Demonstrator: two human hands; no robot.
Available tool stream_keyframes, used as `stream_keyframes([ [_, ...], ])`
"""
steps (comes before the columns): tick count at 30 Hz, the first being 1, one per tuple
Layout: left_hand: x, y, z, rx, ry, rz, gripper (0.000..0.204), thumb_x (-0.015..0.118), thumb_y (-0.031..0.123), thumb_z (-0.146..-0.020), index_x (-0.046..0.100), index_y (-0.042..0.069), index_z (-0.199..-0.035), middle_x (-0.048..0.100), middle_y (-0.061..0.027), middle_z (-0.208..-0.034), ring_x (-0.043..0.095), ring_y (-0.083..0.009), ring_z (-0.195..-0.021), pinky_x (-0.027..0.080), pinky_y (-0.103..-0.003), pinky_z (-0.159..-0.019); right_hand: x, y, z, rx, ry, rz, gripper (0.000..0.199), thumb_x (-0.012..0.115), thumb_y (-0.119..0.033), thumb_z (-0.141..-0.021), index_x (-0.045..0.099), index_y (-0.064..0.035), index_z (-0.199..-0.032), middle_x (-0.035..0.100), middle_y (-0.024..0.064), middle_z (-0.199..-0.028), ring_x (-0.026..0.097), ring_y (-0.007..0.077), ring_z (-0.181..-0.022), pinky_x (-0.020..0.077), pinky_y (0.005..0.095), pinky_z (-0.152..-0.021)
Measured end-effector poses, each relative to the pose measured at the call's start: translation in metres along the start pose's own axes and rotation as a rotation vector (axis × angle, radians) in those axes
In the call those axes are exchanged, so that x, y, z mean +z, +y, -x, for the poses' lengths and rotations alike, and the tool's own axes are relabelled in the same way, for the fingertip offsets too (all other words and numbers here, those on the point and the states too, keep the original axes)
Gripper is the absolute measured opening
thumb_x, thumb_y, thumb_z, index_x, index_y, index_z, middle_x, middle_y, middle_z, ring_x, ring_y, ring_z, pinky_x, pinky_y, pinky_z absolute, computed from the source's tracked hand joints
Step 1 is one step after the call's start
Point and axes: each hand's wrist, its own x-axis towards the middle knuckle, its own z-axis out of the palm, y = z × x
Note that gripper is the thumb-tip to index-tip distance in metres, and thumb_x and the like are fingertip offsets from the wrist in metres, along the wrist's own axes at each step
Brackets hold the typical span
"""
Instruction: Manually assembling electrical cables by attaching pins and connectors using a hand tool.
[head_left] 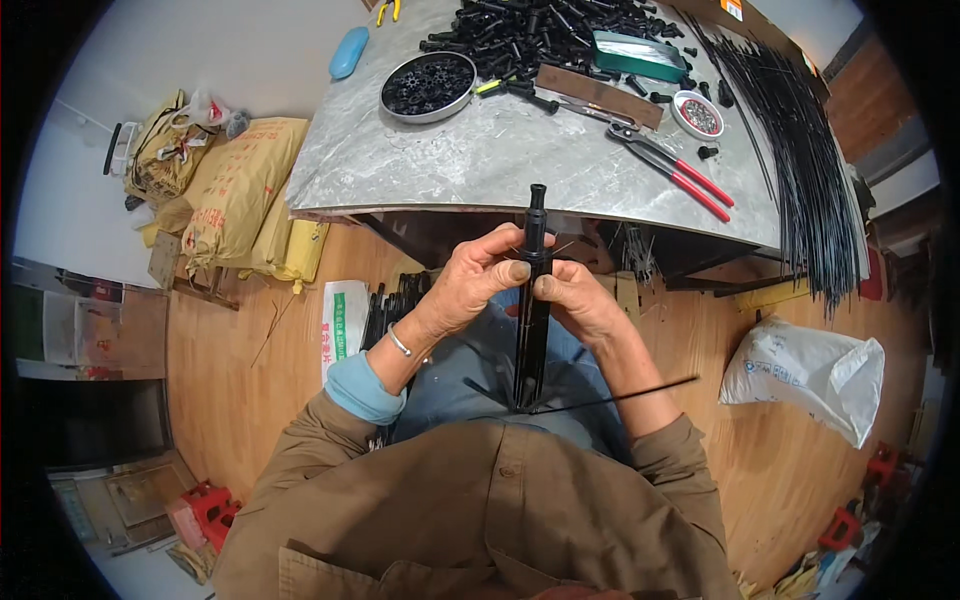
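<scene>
2 hands, left hand (pixel 478 275) and right hand (pixel 578 300), pinch with their fingers a slim, glossy black plastic rod (pixel 531 310).

table (pixel 480 160): grey, marbled top
near edge: red-handled pliers (pixel 675 170)
middle: round pan (pixel 428 87) of black parts, wood strip (pixel 598 95)
far side: heap of black parts (pixel 540 30), green tin (pixel 638 55), small bowl (pixel 697 112)
right edge: bundle of black rods (pixel 800 150)

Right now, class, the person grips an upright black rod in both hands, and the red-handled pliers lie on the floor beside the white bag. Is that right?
Not quite. The head view shows the red-handled pliers lying on the grey table, not on the floor by the white bag. The rest holds: the left hand and right hand both have a grip on the upright black rod.
</scene>
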Motion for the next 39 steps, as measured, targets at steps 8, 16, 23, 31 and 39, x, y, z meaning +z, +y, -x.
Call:
stream_keyframes([
  [8,-0.004,-0.002,-0.007,-0.112,-0.014,0.099,0.045,0.072,0.019,-0.081,0.057,-0.001,-0.119,0.063,-0.0061,-0.109,0.058,-0.0147,-0.101,0.045,-0.031,-0.093,0.029,-0.014,0.023,-0.172,0.227,0.145,0.025,0.074,-0.018,-0.079,0.067,-0.0028,-0.098,0.065,-0.0011,-0.087,0.054,0.0053,-0.078,0.0437,0.0226,-0.071],
  [16,-0.006,-0.002,-0.007,-0.121,-0.002,0.137,0.039,0.073,0.013,-0.08,0.06,0.0,-0.114,0.064,-0.0063,-0.105,0.059,-0.0147,-0.098,0.046,-0.031,-0.09,0.038,-0.019,0.028,-0.221,0.329,0.39,0.02,0.073,-0.019,-0.08,0.068,-0.0017,-0.088,0.062,-0.0033,-0.075,0.051,0.0037,-0.068,0.0429,0.0214,-0.063],
  [23,0.007,0.002,-0.004,-0.085,0.052,0.182,0.033,0.071,0.009,-0.08,0.061,0.002,-0.11,0.065,-0.0057,-0.101,0.06,-0.014,-0.095,0.047,-0.03,-0.088,0.043,-0.035,0.034,-0.202,0.353,0.561,0.02,0.073,-0.021,-0.078,0.07,-0.0015,-0.082,0.061,-0.0029,-0.067,0.05,0.004,-0.063,0.0421,0.0233,-0.056],
  [31,0.01,0.001,0.0,-0.063,0.058,0.168,0.03,0.07,0.006,-0.08,0.061,0.002,-0.108,0.065,-0.0053,-0.102,0.061,-0.0129,-0.093,0.048,-0.029,-0.087,0.033,-0.038,0.035,-0.161,0.25,0.643,0.02,0.074,-0.021,-0.078,0.07,-0.0014,-0.076,0.06,-0.0034,-0.064,0.049,0.0036,-0.06,0.0411,0.0238,-0.055],
  [39,0.008,-0.003,0.001,-0.024,0.022,0.188,0.037,0.073,0.011,-0.077,0.061,0.001,-0.111,0.063,-0.0041,-0.104,0.059,-0.0144,-0.097,0.047,-0.031,-0.09,0.017,-0.028,0.027,-0.078,0.133,0.29,0.026,0.078,-0.026,-0.074,0.07,-0.0026,-0.082,0.064,-0.002,-0.074,0.055,0.0067,-0.07,0.0448,0.0244,-0.067],
])
